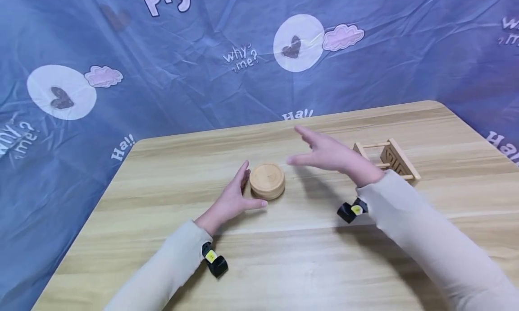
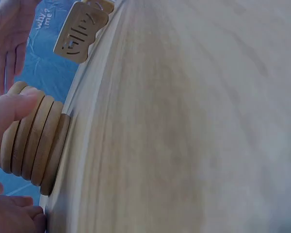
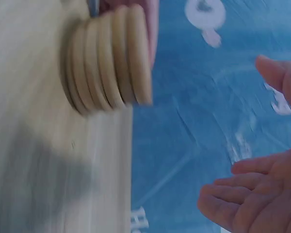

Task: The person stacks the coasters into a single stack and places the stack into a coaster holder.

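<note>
A stack of several round wooden coasters [image 1: 267,179] stands on the table, its layers showing edge-on in the left wrist view. My left hand [image 1: 233,199] is beside the stack's left side, thumb in front and fingers behind, spread rather than curled. Whether it touches the coasters I cannot tell. To the right of the stack, my right hand [image 1: 329,152] hovers above the table with thumb and fingers apart and nothing between them. In the right wrist view that palm [image 3: 266,189] is bare and faces the stack.
A wooden rack [image 1: 399,160] with cut-out end panels and thin dowels sits on the right of the table, partly behind my right wrist. The wood-grain table [image 1: 284,257] ends at the back against a blue printed cloth [image 1: 182,76].
</note>
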Motion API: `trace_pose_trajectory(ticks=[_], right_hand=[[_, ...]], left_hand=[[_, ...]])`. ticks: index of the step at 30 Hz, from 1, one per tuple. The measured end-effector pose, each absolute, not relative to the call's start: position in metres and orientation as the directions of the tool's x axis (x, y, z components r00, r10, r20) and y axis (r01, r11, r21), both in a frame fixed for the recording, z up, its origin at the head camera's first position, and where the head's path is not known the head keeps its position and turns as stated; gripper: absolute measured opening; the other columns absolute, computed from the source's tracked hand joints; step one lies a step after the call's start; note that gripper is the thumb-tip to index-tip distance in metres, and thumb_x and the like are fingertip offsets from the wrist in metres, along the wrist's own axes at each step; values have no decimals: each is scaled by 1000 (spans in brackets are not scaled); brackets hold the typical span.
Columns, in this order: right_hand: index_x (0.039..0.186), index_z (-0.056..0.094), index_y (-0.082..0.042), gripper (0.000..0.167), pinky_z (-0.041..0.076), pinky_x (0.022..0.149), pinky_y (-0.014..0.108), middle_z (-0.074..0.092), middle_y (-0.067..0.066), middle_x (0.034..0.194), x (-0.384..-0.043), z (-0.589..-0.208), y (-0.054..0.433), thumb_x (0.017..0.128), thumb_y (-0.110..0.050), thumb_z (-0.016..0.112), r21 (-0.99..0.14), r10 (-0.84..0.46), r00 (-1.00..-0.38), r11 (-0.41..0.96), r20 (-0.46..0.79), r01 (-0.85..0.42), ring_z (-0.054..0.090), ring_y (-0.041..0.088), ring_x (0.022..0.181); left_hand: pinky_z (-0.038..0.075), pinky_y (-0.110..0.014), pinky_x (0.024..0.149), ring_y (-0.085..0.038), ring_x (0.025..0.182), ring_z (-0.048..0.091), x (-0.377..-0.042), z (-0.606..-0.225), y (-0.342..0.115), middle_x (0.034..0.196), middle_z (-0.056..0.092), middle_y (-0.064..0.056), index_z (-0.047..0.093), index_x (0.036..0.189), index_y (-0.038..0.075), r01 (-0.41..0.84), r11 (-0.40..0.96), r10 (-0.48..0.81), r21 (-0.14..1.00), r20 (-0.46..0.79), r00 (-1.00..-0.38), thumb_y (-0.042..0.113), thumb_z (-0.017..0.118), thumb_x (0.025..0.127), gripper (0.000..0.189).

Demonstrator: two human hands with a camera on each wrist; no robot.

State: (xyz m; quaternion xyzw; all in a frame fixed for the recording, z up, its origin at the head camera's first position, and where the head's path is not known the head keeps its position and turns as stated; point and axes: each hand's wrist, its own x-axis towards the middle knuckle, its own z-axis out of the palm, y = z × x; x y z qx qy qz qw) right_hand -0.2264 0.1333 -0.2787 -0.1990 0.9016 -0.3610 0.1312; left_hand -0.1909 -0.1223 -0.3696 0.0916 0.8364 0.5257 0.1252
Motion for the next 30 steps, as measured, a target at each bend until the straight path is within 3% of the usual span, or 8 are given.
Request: trace_pose_trajectory(ticks=[11, 17, 20, 24, 27, 30], right_hand=[[143, 30, 0, 91, 30, 109, 46, 38, 21, 143, -229, -309, 93, 73, -40, 74, -645, -615, -784, 634, -87, -426, 36, 35, 131], [141, 33, 1, 97, 29, 110, 45, 33, 22, 145, -230, -319, 82, 68, -43, 78, -610, -630, -776, 626, -27, -487, 34, 35, 132], [140, 34, 3, 97, 29, 109, 45, 32, 24, 145, -230, -321, 77, 67, -43, 79, -600, -639, -769, 620, -12, -505, 33, 36, 133], [137, 38, 5, 92, 40, 102, 41, 46, 21, 136, -231, -324, 71, 68, -39, 79, -585, -667, -745, 603, 3, -542, 47, 31, 122], [135, 42, 2, 86, 45, 93, 37, 55, 16, 128, -232, -324, 68, 68, -36, 80, -577, -675, -738, 603, 0, -551, 54, 25, 109], [134, 45, 0, 84, 45, 91, 35, 56, 14, 127, -232, -324, 68, 67, -34, 82, -587, -666, -746, 610, -15, -532, 54, 23, 107]], left_hand=[[15, -40, 115, -21, 139, 22, -199, -380, -116, 152, 24, -7, 8, 150, 18, 57, 502, 300, 863, -112, -947, 22, 87, 61, 119], [21, -44, 113, -26, 135, 29, -200, -382, -111, 149, 30, -13, 5, 150, 15, 98, 544, 278, 833, -68, -958, 23, 87, 60, 123], [12, -47, 115, -28, 135, 30, -202, -382, -109, 147, 34, -13, 5, 150, 15, 127, 588, 279, 799, -53, -959, 27, 87, 59, 123], [-5, -48, 114, -28, 137, 25, -205, -383, -109, 145, 38, -10, 6, 150, 13, 131, 621, 278, 773, -61, -959, 29, 87, 60, 122], [-4, -49, 114, -30, 138, 22, -206, -383, -110, 144, 40, -9, 10, 149, 11, 129, 621, 281, 773, -66, -958, 28, 87, 60, 120], [-3, -48, 115, -27, 137, 27, -209, -383, -109, 141, 44, -6, 18, 148, 14, 162, 614, 310, 773, -47, -950, 26, 88, 59, 114]])
